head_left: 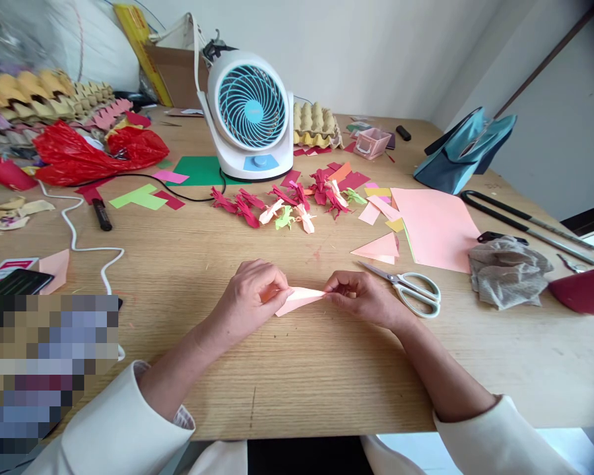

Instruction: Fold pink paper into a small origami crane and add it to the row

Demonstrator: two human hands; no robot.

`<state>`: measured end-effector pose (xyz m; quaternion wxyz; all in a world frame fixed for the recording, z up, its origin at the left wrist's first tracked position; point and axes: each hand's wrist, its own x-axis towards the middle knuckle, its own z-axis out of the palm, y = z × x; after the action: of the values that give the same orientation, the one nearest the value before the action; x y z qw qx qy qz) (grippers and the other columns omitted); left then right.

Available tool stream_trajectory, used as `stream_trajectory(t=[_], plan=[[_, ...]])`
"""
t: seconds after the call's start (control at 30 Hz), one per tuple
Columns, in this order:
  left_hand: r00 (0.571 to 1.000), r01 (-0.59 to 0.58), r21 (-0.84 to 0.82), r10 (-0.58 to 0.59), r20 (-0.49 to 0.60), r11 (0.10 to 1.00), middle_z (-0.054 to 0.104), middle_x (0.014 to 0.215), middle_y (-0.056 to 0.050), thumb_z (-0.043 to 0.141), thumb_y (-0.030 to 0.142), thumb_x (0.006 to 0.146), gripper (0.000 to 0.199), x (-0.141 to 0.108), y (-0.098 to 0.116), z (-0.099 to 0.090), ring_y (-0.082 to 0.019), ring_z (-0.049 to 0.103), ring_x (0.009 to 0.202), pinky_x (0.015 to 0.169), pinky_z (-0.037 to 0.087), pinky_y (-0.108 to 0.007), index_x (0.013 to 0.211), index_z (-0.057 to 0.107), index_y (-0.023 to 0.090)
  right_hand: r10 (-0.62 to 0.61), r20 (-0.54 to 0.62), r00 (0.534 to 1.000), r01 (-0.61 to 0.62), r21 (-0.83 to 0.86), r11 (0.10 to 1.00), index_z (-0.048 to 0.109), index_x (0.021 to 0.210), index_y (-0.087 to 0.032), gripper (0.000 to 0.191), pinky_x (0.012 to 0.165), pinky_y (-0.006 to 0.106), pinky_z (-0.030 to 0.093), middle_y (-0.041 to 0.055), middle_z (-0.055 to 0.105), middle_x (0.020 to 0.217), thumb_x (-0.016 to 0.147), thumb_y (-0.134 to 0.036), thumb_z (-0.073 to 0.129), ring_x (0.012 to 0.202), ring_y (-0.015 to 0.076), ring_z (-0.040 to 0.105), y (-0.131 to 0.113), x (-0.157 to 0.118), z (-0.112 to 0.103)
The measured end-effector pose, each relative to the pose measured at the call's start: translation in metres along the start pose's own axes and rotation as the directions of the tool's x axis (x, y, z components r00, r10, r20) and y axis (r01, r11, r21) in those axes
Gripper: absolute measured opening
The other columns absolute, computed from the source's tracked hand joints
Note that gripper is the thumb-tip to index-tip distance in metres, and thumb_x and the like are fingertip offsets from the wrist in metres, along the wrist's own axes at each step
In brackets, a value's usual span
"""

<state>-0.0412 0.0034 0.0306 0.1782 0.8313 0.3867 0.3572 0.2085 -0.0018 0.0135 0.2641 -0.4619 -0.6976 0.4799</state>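
Note:
A folded piece of pale pink paper (301, 300) is stretched between my two hands, just above the wooden table (297, 376). My left hand (252, 290) pinches its wide left end between thumb and fingers. At the narrow right tip, my right hand (359, 298) pinches it the same way. Scissors with white handles (418, 295) lie right beside my right hand, blades toward the upper left. Beyond them rest folded pink paper triangles (379, 247). Farther back sits a cluster of folded paper figures (287, 206) in dark red, pale pink and light green.
A white fan (252, 112) stands at the back. To the right are a large pink sheet (435, 227), a crumpled grey cloth (509, 272) and a blue bag (465, 148). A black marker (101, 215), white cable (74, 227) and red plastic bag (99, 155) lie left.

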Motion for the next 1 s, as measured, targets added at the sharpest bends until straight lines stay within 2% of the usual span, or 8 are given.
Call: stream_trajectory(t=[0.13, 0.23, 0.5, 0.67, 0.77, 0.9, 1.0], plan=[[0.997, 0.071, -0.052, -0.071, -0.007, 0.996, 0.065, 0.075, 0.001, 0.062, 0.012, 0.084, 0.018, 0.0, 0.002, 0.0, -0.014, 0.058, 0.074, 0.072, 0.043, -0.028, 0.069, 0.055, 0.019, 0.019, 0.026, 0.999, -0.022, 0.133, 0.991, 0.062, 0.082, -0.015, 0.024, 0.051, 0.023, 0.029, -0.0037, 0.051, 0.064, 0.086, -0.039, 0.064, 0.056, 0.0091, 0.04, 0.003, 0.001, -0.002], [0.992, 0.129, -0.083, -0.129, -0.002, 0.988, 0.066, 0.077, 0.0, 0.063, 0.015, 0.083, 0.016, -0.001, 0.003, 0.001, -0.014, 0.06, 0.074, 0.07, 0.044, -0.026, 0.069, 0.056, 0.018, 0.001, 0.017, 1.0, -0.004, 0.161, 0.987, 0.06, 0.08, -0.016, 0.025, 0.05, 0.023, 0.026, -0.0055, 0.046, 0.062, 0.086, -0.04, 0.064, 0.055, 0.0082, 0.036, 0.005, 0.002, -0.002], [0.974, 0.223, -0.222, -0.224, 0.022, 0.949, 0.068, 0.08, 0.001, 0.066, 0.017, 0.081, 0.013, -0.004, 0.0, 0.007, -0.012, 0.065, 0.073, 0.069, 0.048, -0.022, 0.071, 0.059, 0.017, -0.029, -0.063, 0.998, 0.032, 0.05, 0.998, 0.061, 0.083, -0.016, 0.015, 0.056, 0.023, 0.033, -0.0026, 0.054, 0.07, 0.088, -0.03, 0.061, 0.061, 0.0098, 0.045, -0.001, 0.002, 0.001], [0.956, 0.292, -0.311, -0.284, 0.073, 0.904, 0.067, 0.079, 0.001, 0.066, 0.019, 0.081, 0.013, -0.004, 0.004, 0.01, -0.011, 0.064, 0.071, 0.068, 0.05, -0.02, 0.071, 0.058, 0.017, -0.007, -0.076, 0.997, 0.016, 0.111, 0.994, 0.061, 0.08, -0.017, 0.019, 0.056, 0.023, 0.036, -0.0025, 0.056, 0.069, 0.085, -0.035, 0.064, 0.061, 0.0105, 0.048, -0.006, 0.003, 0.009], [0.937, 0.349, -0.317, -0.337, 0.094, 0.882, 0.064, 0.075, 0.003, 0.066, 0.019, 0.08, 0.009, -0.004, 0.006, 0.01, -0.01, 0.063, 0.068, 0.063, 0.048, -0.018, 0.076, 0.059, 0.017, 0.007, -0.089, 0.996, 0.004, 0.125, 0.992, 0.06, 0.077, -0.017, 0.022, 0.055, 0.023, 0.036, -0.0027, 0.056, 0.067, 0.083, -0.037, 0.065, 0.06, 0.0104, 0.047, -0.006, 0.004, 0.012], [0.921, 0.387, -0.309, -0.38, 0.084, 0.869, 0.063, 0.076, 0.003, 0.069, 0.019, 0.078, 0.011, -0.002, 0.007, 0.008, -0.01, 0.063, 0.069, 0.065, 0.048, -0.018, 0.087, 0.064, 0.018, 0.009, -0.106, 0.994, 0.002, 0.099, 0.995, 0.061, 0.076, -0.017, 0.022, 0.055, 0.023, 0.036, -0.0023, 0.057, 0.067, 0.084, -0.037, 0.064, 0.06, 0.0105, 0.048, -0.007, 0.004, 0.011], [0.911, 0.413, -0.274, -0.395, 0.119, 0.869, 0.066, 0.079, 0.002, 0.067, 0.019, 0.079, 0.007, -0.001, 0.007, 0.007, -0.011, 0.063, 0.07, 0.064, 0.049, -0.018, 0.085, 0.069, 0.018, 0.011, -0.102, 0.995, -0.004, 0.068, 0.998, 0.061, 0.076, -0.017, 0.021, 0.055, 0.023, 0.037, -0.002, 0.058, 0.068, 0.085, -0.036, 0.063, 0.061, 0.0107, 0.049, -0.008, 0.003, 0.011]])
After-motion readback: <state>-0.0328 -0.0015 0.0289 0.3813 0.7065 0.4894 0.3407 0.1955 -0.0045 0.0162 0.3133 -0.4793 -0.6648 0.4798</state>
